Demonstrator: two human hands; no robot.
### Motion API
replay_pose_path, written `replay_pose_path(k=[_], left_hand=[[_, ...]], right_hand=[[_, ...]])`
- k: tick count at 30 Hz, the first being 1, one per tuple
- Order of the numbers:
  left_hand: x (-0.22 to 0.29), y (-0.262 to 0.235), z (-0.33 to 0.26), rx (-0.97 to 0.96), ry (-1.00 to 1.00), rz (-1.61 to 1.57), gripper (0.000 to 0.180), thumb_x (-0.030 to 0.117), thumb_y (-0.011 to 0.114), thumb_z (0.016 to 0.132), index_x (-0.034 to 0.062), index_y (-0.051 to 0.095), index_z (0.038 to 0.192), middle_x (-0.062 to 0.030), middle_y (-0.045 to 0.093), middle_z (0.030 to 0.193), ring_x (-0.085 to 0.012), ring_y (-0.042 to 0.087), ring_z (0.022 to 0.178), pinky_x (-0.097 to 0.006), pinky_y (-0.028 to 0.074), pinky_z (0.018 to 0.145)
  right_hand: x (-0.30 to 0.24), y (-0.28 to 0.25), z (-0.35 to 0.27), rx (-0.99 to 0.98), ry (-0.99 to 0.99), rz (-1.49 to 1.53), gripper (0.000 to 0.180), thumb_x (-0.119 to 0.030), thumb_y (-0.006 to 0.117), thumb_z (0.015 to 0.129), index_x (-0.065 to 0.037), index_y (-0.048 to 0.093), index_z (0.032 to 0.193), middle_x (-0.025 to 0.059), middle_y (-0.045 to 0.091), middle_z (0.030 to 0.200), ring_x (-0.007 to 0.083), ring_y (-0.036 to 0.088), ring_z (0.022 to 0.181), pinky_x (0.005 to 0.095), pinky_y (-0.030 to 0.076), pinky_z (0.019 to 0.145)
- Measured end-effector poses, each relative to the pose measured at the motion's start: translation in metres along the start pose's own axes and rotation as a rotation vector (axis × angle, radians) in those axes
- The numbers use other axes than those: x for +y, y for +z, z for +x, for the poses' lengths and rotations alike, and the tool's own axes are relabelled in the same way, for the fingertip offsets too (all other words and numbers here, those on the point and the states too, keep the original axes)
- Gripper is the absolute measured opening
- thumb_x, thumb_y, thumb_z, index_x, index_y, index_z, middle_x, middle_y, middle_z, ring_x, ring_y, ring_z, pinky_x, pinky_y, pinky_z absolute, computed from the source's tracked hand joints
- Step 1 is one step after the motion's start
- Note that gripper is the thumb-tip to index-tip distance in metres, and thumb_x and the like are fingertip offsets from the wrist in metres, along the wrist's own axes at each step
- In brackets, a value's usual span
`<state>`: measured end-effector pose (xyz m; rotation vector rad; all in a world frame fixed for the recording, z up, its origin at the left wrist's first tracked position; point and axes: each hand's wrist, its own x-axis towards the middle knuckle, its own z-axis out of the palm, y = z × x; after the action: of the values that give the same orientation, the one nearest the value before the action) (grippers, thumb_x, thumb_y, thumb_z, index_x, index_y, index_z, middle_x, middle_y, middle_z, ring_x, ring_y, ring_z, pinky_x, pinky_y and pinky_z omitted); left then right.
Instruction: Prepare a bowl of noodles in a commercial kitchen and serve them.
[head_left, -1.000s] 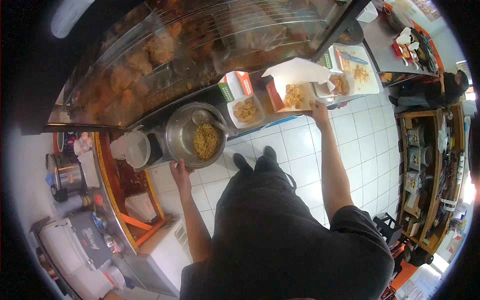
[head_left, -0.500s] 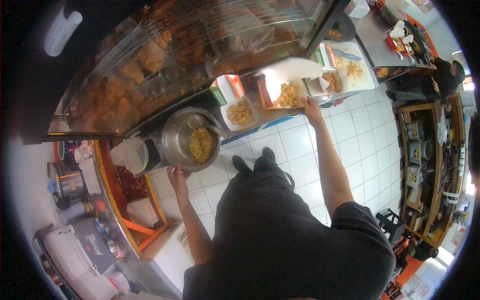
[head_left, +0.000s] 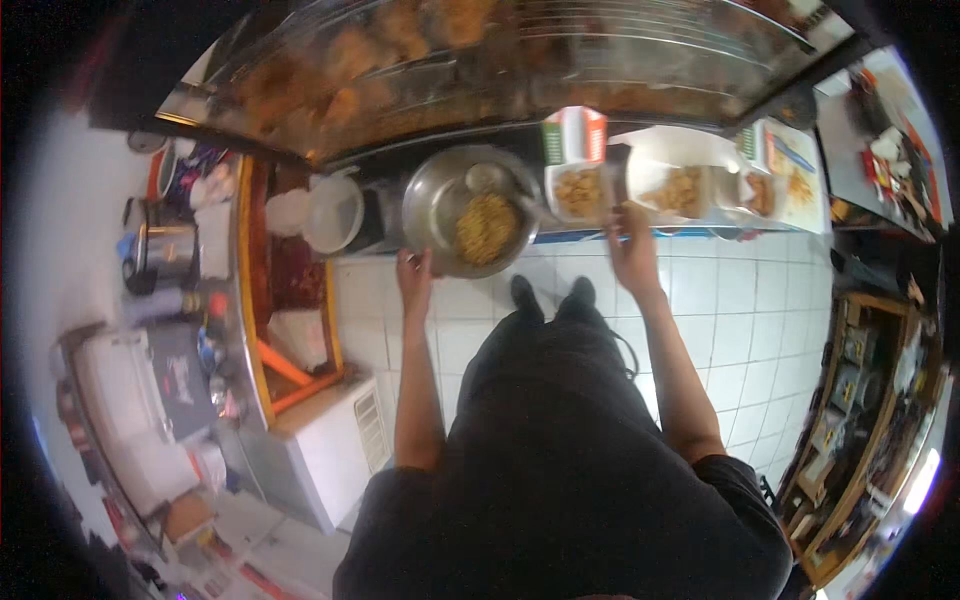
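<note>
A wide metal bowl [head_left: 428,205] stands on the counter, holding yellow-brown noodle-like food [head_left: 486,228] and a metal ladle [head_left: 484,180]. My left hand [head_left: 413,275] is at the bowl's lower left rim, fingers curled against it. Right of the bowl, an open takeaway box [head_left: 575,140] with a green and orange lid holds fried pieces [head_left: 579,192]. A larger open box [head_left: 655,150] beside it also has fried pieces. My right hand [head_left: 632,245] is at the gap between these boxes, its fingers smeared by motion; whether it grips anything is unclear.
Behind the counter rises a glass display case [head_left: 500,70] with fried food. Farther right are another filled box [head_left: 760,190] and a white board [head_left: 803,195] with crumbs. A clear plastic tub [head_left: 334,214] sits left of the bowl. A wooden shelf [head_left: 850,430] stands right.
My right hand has left the larger box's right corner and moved leftward to its near left side. My left hand stays by the bowl's rim. The whole view has turned.
</note>
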<state>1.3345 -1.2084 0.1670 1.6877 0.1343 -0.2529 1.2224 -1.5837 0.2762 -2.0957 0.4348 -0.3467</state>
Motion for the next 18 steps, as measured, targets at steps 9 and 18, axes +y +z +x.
replay_pose_path(k=[9, 18], left_hand=[[0.062, 0.023, -0.017, -0.027, 0.102, -0.029, 0.015, 0.006, 0.05, 0.093, 0.0008, 0.039, 0.102, -0.012, 0.061, 0.081, -0.0126, 0.061, 0.06, -0.026, 0.054, 0.046], [0.087, 0.021, -0.021, -0.029, 0.148, -0.021, 0.015, 0.003, 0.052, 0.09, -0.001, 0.039, 0.099, -0.0116, 0.059, 0.076, -0.0122, 0.061, 0.06, -0.027, 0.053, 0.042]], right_hand=[[-0.002, 0.095, 0.045, -0.436, -0.436, -0.736, 0.029, -0.012, 0.054, 0.084, 0.003, 0.054, 0.108, 0.0226, 0.055, 0.104, 0.0388, 0.058, 0.093, 0.0428, 0.049, 0.083], [-0.012, 0.05, 0.042, -0.49, -0.491, -0.678, 0.034, -0.004, 0.043, 0.085, -0.007, 0.054, 0.117, 0.02, 0.06, 0.102, 0.0358, 0.06, 0.091, 0.0428, 0.05, 0.081]])
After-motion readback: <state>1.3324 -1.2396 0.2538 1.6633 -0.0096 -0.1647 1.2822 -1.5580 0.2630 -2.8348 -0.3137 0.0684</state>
